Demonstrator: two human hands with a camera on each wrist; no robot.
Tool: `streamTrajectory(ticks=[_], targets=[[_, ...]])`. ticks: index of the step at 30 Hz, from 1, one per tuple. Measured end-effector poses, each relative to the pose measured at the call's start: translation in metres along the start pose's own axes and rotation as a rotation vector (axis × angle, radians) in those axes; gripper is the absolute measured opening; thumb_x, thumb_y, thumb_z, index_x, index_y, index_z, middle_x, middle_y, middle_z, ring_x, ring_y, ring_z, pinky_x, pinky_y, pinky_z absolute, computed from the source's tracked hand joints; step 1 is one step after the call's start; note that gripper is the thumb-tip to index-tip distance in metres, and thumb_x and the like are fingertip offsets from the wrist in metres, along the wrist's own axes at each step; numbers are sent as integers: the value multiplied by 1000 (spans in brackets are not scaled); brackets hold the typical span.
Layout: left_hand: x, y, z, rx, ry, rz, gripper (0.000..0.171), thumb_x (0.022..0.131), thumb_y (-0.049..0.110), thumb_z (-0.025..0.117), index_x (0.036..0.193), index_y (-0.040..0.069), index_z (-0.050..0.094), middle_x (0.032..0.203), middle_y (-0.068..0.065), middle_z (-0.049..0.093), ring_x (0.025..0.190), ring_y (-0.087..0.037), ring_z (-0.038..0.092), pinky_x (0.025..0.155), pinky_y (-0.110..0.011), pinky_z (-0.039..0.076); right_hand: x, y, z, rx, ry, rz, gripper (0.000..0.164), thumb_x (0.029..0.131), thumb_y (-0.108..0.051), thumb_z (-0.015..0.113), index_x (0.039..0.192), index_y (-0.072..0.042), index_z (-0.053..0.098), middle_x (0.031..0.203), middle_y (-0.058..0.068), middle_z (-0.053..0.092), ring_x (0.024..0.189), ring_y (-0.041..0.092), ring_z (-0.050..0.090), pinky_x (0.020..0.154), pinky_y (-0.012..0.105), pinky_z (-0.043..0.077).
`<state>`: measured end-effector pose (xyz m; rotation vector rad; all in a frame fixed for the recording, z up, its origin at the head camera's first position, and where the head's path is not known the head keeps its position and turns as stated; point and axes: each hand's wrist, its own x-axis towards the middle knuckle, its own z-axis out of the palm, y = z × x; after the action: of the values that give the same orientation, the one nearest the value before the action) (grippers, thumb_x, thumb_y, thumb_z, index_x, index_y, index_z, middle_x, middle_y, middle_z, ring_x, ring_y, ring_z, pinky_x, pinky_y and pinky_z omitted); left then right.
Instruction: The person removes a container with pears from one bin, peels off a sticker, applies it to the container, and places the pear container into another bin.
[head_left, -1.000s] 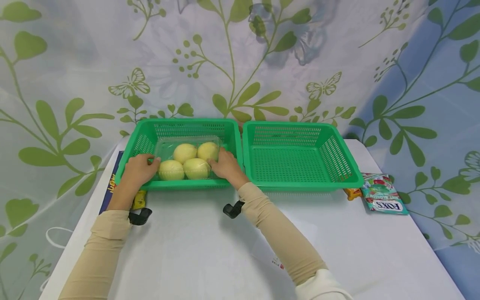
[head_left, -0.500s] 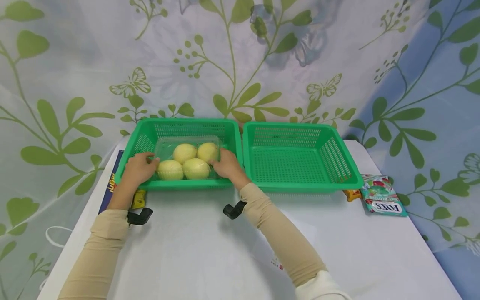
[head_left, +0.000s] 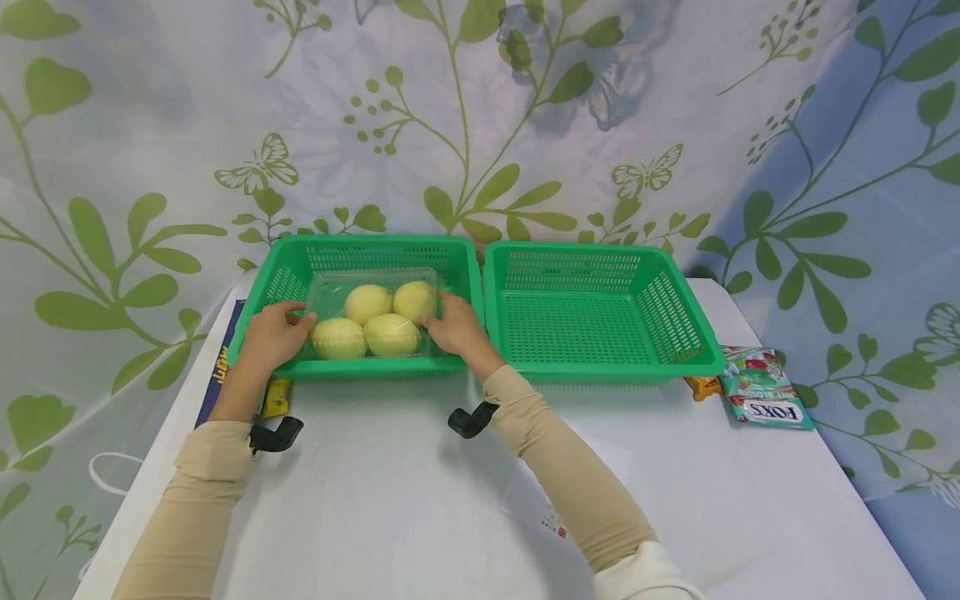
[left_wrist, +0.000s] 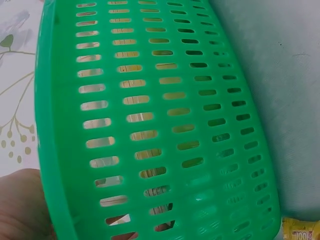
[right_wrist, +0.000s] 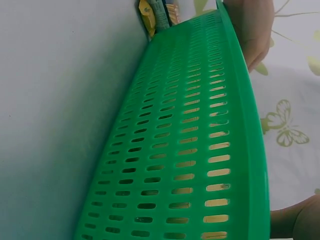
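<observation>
A clear plastic box (head_left: 327, 292) holding several pale yellow, rounded fruits (head_left: 392, 335) lies inside the left green basket (head_left: 360, 367). My left hand (head_left: 273, 335) grips the box's left end, thumb toward the fruit and fingers bent over the side. At the opposite end my right hand (head_left: 457, 327) holds the box with its thumb near the front right fruit; its other fingers are partly hidden. Both wrists pass over the basket's front rim. In the wrist views the slotted basket wall (left_wrist: 165, 112) covers most of the box, and fruit shows yellow through the slots.
A second green basket (head_left: 570, 329) stands right beside the first. To its right lie a teal FOX'S bag (head_left: 765, 392) and an orange packet (head_left: 703, 387). A yellow packet (head_left: 277, 398) and a dark blue package (head_left: 217, 375) lie by the left basket. Patterned cloth (head_left: 465, 125) hangs behind.
Both hands keep hold of the box's ends. The box and hands have shifted only very slightly; the baskets stay where they were.
</observation>
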<state>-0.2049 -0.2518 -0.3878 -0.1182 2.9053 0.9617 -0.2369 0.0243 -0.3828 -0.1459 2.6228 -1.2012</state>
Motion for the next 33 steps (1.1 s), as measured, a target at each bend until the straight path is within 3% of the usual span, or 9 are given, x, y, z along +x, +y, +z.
streamTrajectory(ticks=[10,22,25,27,29,31,33], targets=[[-5,4,-2,-19,33,24,57,107,33,43,147,-7,43,135,-38,53,117,-53,56,87,-60,52,-1,-4,-7,-11,-8,-5,61,104,-24,54,156,-2,32,161,17,37,151,33,33,122,47,35],[-5,6,0,-25,26,26,56,107,32,43,147,-6,44,135,-38,54,116,-52,57,84,-57,53,-1,1,-7,9,-7,0,61,104,-26,55,156,-5,33,161,16,36,151,33,32,121,49,35],[-4,3,0,-48,45,31,51,108,28,39,146,-5,46,127,-37,59,87,-40,66,67,-45,53,-2,1,-8,15,-6,-3,61,103,-26,56,156,-5,33,161,16,37,151,34,33,120,49,37],[-4,1,0,-73,51,31,48,108,22,35,146,-5,46,125,-36,61,68,-28,61,57,-37,48,-3,0,-9,19,-9,-7,62,103,-26,56,156,-5,33,160,17,38,150,34,35,119,50,38],[-4,-1,-1,-97,55,27,46,107,14,32,147,-4,46,124,-34,61,63,-17,53,51,-29,39,-4,1,-9,35,-11,-12,60,103,-26,55,156,-5,34,159,17,40,147,35,39,117,50,41],[-4,-3,-1,-112,57,25,47,104,8,31,147,-4,45,124,-34,61,72,-22,57,52,-28,39,-4,1,-10,63,-8,-18,56,105,-25,52,155,-6,35,156,18,43,143,34,44,112,49,45],[-4,-4,-2,-125,68,21,48,101,3,34,147,-3,46,132,-35,58,90,-34,63,54,-28,40,-3,3,-10,107,-6,-27,51,107,-23,46,154,-6,37,152,19,47,130,36,53,99,46,52]])
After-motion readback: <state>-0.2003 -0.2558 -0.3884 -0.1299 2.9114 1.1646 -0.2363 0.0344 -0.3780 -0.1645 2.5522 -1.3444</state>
